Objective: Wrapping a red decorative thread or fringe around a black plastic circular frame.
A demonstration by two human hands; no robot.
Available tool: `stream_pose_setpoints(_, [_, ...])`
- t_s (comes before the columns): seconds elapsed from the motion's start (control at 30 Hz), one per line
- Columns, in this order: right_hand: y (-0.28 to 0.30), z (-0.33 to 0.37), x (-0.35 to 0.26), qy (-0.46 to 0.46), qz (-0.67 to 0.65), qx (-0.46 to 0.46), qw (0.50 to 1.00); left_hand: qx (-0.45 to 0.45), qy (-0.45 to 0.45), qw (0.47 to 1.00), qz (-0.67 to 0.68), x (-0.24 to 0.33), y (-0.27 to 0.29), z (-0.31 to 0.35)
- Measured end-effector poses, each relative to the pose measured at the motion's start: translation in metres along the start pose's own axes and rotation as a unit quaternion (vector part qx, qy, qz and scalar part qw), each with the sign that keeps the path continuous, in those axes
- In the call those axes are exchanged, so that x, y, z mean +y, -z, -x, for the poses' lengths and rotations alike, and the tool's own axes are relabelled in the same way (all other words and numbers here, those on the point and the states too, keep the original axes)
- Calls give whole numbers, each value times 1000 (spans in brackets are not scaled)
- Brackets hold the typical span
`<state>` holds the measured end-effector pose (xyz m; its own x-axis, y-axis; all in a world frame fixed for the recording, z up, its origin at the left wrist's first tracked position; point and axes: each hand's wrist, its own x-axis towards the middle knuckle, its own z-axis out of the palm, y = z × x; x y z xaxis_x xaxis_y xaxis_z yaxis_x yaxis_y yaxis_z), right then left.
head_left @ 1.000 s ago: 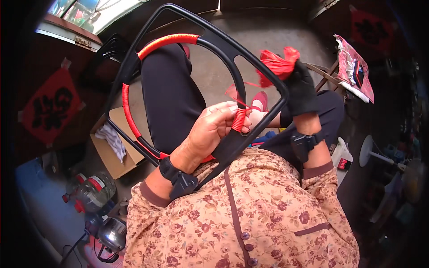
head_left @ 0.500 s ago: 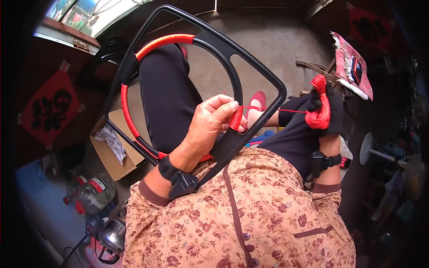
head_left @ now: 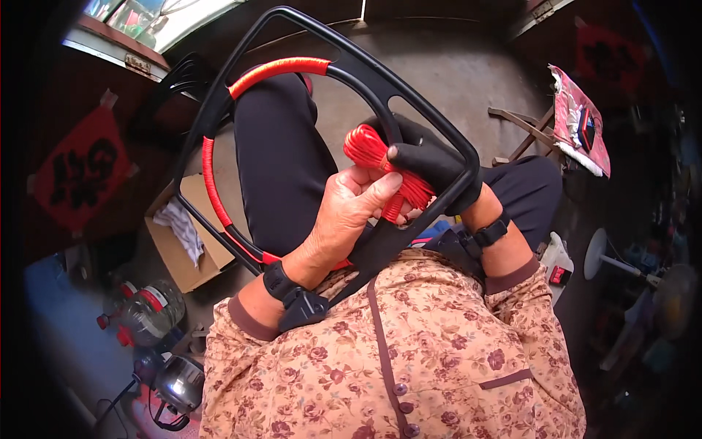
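Observation:
A black squarish frame with a ring inside it (head_left: 352, 64) rests across my lap. Red cord is wound round parts of the ring, at the top wrapping (head_left: 281, 67) and the left wrapping (head_left: 210, 175). My left hand (head_left: 340, 208), bare, is closed at the ring's right side, its thumb and fingers pinching by a short red wrapping (head_left: 393, 208). Against this side my right hand (head_left: 435, 157), in a black glove, closes round a bundle of red cord (head_left: 365, 146). The glove and bundle hide part of the ring.
An open cardboard box (head_left: 201, 256) with a striped cloth stands at left, near large clear bottles (head_left: 152, 314) and a metal kettle (head_left: 179, 384). A stool with a pink cover (head_left: 578, 139) is at far right. A white fan-like stand (head_left: 599, 252) stands right.
My right hand has come in from the far right with the cord bundle and is now at the ring beside my left hand. The cord stretched between them no longer shows.

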<state>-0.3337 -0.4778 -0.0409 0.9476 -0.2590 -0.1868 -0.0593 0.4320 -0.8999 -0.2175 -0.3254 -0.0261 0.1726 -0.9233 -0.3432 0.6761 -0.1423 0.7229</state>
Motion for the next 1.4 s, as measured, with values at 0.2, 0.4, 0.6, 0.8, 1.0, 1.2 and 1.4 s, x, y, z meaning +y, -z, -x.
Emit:
stream_pose_setpoints(0.2, [-6,2,34,57,8,94,994,2,55,998,-7,1,9,-1])
stream_pose_setpoints(0.4, [1,-1,35,94,-172,59,979,-25,60,994,91,-6,13,-4])
stream_pose_setpoints(0.6, [45,26,11,184,41,326,926,-53,102,987,110,-4,17,-3])
stream_pose_setpoints(0.8, [67,106,-12,207,-352,118,905,-25,108,990,91,-1,9,-4])
stream_pose_setpoints(1.0, [57,139,13,167,-24,328,930,25,71,996,46,-1,1,-5])
stream_pose_setpoints(1.2, [22,95,-5,-14,-254,182,950,23,56,998,-6,-2,3,-4])
stream_pose_setpoints(1.4, [15,41,9,7,9,118,993,-11,25,1000,14,-1,6,-2])
